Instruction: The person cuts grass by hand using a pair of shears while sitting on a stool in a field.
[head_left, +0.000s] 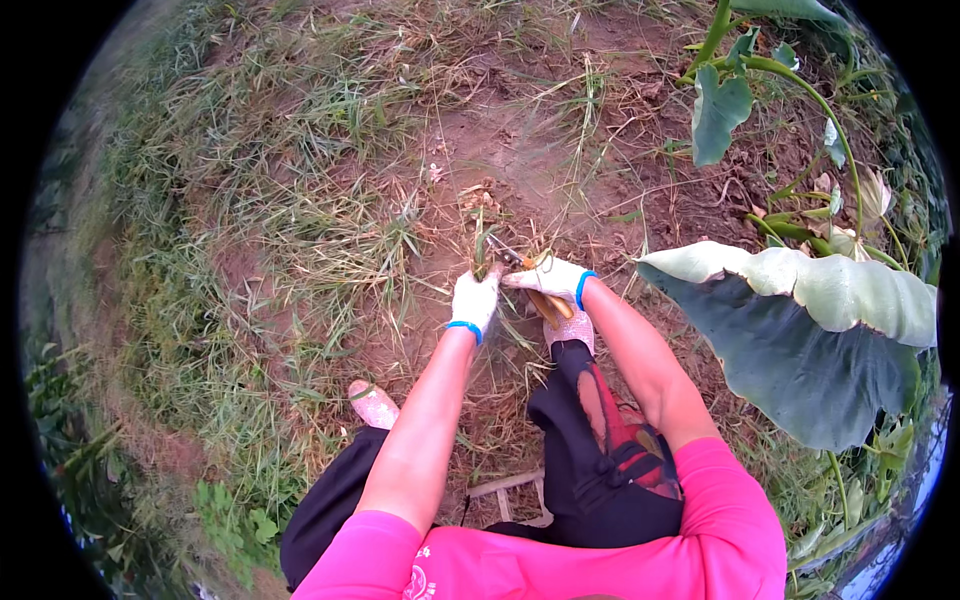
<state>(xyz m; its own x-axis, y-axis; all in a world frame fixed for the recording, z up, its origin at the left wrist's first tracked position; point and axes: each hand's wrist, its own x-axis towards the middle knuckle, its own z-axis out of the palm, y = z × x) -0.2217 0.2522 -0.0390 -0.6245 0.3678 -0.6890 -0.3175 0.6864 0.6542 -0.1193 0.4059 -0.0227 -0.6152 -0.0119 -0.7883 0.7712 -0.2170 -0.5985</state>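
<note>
My left hand (475, 298), in a white glove with a blue cuff, is closed around a small bunch of green plant stems (480, 251). Close on its right is my right hand (551, 277), gloved the same way, closed on pruning shears (553, 306) with orange-yellow handles. The metal blades of the shears point up and left, towards the stems. Whether the blades touch a stem cannot be told. The shears' handles stick out below my right palm, above the toe of my right shoe.
Cut or flattened grass (360, 255) covers the reddish soil (525, 150). A large drooping leaf (795, 360) rises at the right, with thick green stalks (802, 232) behind it. The frame of a low stool (504, 504) shows between my legs.
</note>
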